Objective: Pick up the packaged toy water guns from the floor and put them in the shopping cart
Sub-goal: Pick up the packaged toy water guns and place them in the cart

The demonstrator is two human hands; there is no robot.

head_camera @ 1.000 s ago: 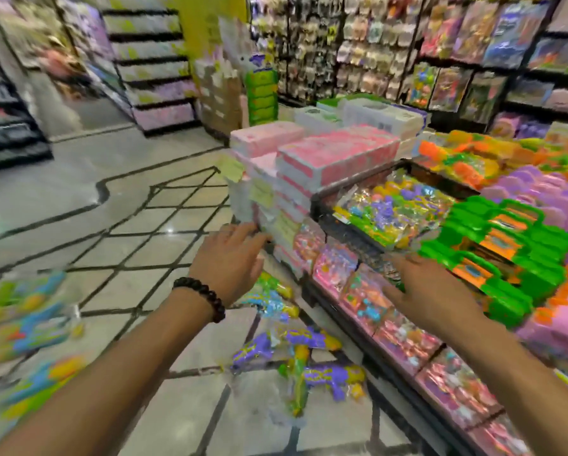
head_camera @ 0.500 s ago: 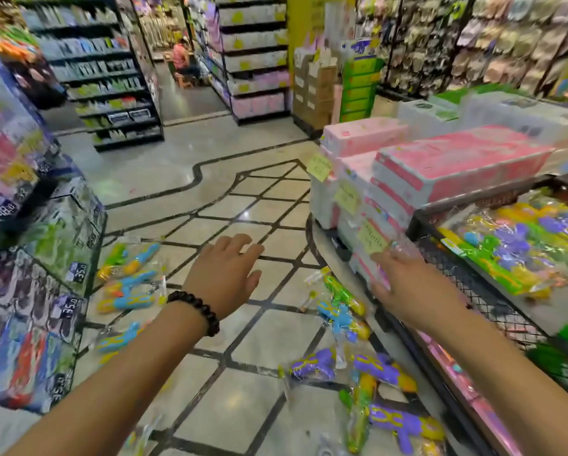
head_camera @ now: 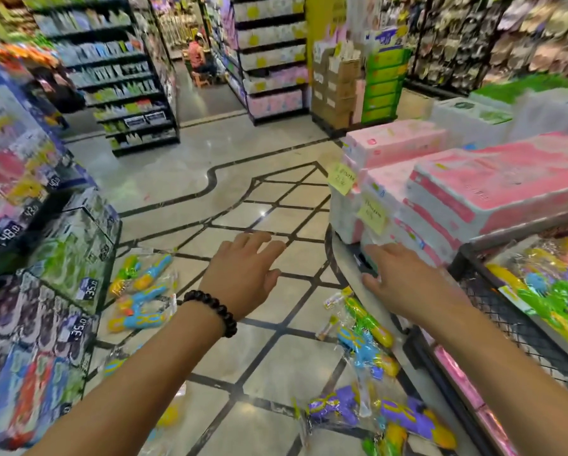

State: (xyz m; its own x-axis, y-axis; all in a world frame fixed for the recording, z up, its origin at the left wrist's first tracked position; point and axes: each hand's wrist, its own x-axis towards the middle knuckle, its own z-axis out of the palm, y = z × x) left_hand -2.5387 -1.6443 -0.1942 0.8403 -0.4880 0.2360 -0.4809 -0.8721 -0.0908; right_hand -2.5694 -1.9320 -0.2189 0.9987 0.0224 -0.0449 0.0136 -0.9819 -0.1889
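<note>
Both hands lifted, view panned left; left hand [head_camera: 243, 274], right hand [head_camera: 404, 281] grip wide, empty; water guns [head_camera: 364, 337] blurred.

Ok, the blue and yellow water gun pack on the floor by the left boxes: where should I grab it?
Probably best from above, with the empty left hand. The blue and yellow water gun pack lies flat on the floor, so pinch the loose clear bag at its upper right edge, the side away from the stacked boxes, rather than the guns inside.
</note>
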